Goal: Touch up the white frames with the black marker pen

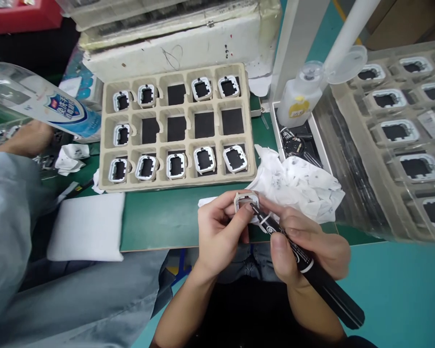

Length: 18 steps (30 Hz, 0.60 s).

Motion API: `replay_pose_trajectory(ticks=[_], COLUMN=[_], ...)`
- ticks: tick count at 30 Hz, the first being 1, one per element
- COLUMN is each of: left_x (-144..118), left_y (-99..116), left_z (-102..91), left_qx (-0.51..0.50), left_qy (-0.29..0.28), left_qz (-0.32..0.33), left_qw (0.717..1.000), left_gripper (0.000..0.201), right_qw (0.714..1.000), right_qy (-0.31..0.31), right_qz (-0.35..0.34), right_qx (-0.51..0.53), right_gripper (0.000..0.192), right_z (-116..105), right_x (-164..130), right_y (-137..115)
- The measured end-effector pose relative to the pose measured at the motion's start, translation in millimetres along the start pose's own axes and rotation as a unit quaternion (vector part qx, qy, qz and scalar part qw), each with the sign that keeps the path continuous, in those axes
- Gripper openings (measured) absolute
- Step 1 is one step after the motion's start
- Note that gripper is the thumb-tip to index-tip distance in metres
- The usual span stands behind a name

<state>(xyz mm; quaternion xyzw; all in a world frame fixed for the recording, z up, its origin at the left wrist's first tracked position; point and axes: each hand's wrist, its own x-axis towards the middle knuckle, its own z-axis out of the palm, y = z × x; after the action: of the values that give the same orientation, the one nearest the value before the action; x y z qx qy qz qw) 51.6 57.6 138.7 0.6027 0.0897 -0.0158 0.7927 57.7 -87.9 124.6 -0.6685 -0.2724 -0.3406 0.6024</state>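
– Found the pale frame where?
– Gripped in the left hand, between thumb and fingers, above the counter.
– And with the right hand?
– Grasping a black marker, directed at the frame from the right.

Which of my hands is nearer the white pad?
Left. Your left hand, holding a frame, is right of the pad; your right hand, with the marker, lies farther right.

from head height, looking forward and down, near the hands and green bench
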Motion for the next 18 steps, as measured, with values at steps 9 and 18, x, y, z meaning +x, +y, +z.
replay_pose_trajectory(ticks=[9, 18], left_x=[-0.2, -6.4], left_y=[-4.3, -14.8], left_z=[0.2, 2.6], left_qx=[0.027, 0.110], left_qy=[0.020, 0.055], left_qz=[0.020, 0.108], left_qw=[0.999, 0.987], left_gripper=[0.029, 0.021], right_qw=[0.999, 0.997], right_qy=[0.024, -0.021], right_qz=[0.011, 0.076], right_qx=[-0.020, -0.019], right_gripper=[0.037, 0.031], right_z=[8.6, 5.2], right_x=[-1.1, -1.0], right_y=[0.5, -5.2])
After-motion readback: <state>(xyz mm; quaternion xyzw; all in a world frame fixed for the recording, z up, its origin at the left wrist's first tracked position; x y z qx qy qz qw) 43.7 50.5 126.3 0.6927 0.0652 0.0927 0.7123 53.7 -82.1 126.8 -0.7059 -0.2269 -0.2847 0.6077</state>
